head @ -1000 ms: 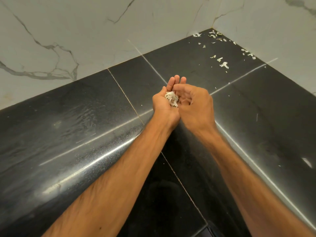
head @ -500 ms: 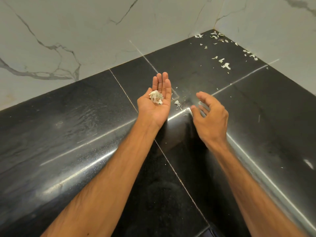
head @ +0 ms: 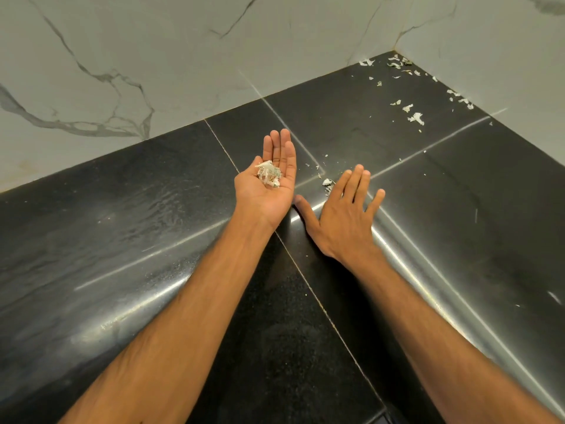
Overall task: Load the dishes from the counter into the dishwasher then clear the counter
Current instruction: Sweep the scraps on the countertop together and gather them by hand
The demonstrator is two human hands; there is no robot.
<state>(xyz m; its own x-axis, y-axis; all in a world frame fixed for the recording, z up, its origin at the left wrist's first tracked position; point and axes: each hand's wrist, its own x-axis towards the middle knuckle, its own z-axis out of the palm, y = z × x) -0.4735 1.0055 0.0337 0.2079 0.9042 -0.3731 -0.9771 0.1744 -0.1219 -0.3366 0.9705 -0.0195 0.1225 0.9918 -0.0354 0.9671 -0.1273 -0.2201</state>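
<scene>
Over the table, left hand lies open cradling scraps; right hand, splayed and empty, looks poised to sweep more.

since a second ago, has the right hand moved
Yes. The right hand came off the left hand and dropped nearer the person, now spread flat at the inner corner of the black counter, beside loose scraps.

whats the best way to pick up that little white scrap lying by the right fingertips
The white scrap lies low and loose on the black counter, just off the forefinger tip of the right hand, with smaller flecks round it. Best come straight down from above and pinch its thicker crumpled middle with thumb and forefinger; the flat flecks probably need sweeping instead.
</scene>
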